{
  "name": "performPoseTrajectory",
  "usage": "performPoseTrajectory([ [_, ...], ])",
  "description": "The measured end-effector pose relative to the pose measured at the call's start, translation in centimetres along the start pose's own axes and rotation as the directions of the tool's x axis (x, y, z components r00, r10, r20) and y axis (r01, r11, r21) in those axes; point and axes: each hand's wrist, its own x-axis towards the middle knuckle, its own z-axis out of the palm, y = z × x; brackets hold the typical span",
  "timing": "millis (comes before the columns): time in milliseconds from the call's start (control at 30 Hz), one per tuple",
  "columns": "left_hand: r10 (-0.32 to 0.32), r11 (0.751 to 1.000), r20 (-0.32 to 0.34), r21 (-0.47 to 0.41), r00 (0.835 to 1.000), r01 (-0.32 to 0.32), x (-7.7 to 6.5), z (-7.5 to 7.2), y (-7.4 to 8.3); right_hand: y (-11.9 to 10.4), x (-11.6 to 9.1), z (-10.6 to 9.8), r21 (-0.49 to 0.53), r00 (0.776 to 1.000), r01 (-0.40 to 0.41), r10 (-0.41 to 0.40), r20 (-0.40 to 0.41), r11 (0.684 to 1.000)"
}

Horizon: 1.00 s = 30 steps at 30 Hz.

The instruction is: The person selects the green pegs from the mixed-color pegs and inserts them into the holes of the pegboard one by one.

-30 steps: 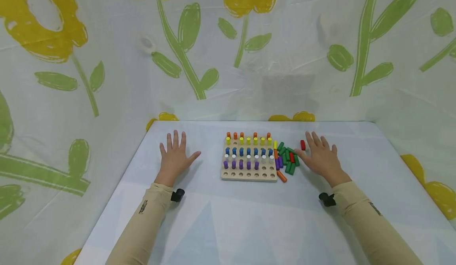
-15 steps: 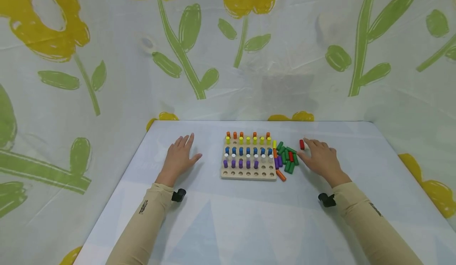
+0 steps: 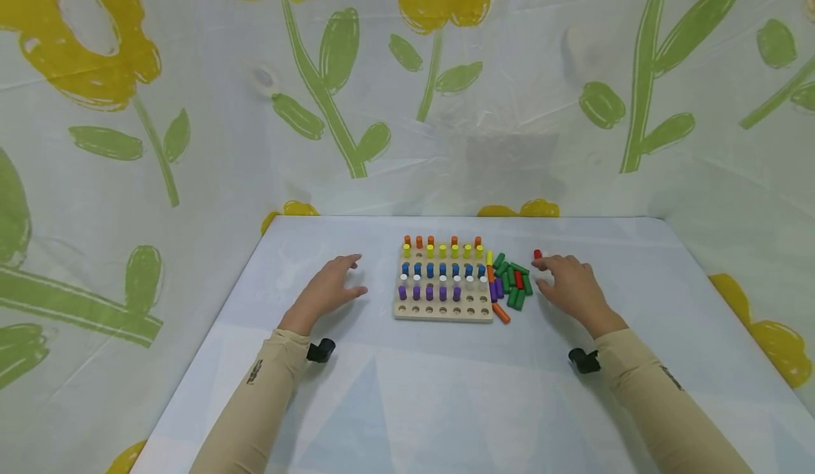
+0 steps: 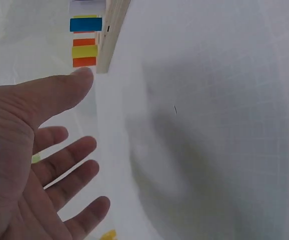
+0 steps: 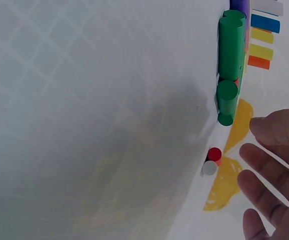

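Observation:
A wooden pegboard holds rows of orange, yellow, blue, white and purple pegs; its front row of holes is bare. To its left my left hand hovers with fingers loosely bent and nothing in them; the left wrist view shows thumb and fingers apart. My right hand is above the table, right of a pile of green pegs. Its fingertips are close to a red peg. In the right wrist view, this red peg lies beside a white peg, apart from the fingers.
Purple pegs, a yellow peg and an orange peg lie along the board's right side. Another red peg is among the green ones. A flowered curtain surrounds the white table.
Both hands' fingers have gone from spread to bent. The left fingers have swung right, towards the board. The right fingertips have drawn down beside the red peg, partly covering it.

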Motion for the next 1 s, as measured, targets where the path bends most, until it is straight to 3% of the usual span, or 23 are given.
performPoseTrajectory([
  [300, 0.034, 0.996, 0.081, -0.087, 0.996, -0.027, -0.2, 0.6, 0.4, -0.2, 0.2, 0.4, 0.02, 0.999, 0.001, -0.002, 0.053, 1.0],
  [600, 0.022, 0.992, 0.111, -0.125, 0.994, -0.008, -0.1, 1.4, 1.2, -0.3, 0.1, 0.8, 0.025, 0.995, 0.008, -0.01, 0.101, 1.0],
  [733, 0.046, 0.988, 0.114, -0.152, 0.992, -0.028, -0.1, 1.9, 1.4, -0.2, 0.2, 1.0, 0.008, 0.994, 0.011, -0.011, 0.109, 1.0],
  [1000, 0.08, 0.994, 0.093, -0.083, 0.993, -0.072, 0.1, 3.0, 1.6, -0.5, 0.1, 1.0, 0.0, 0.993, 0.024, -0.024, 0.119, 1.0],
])
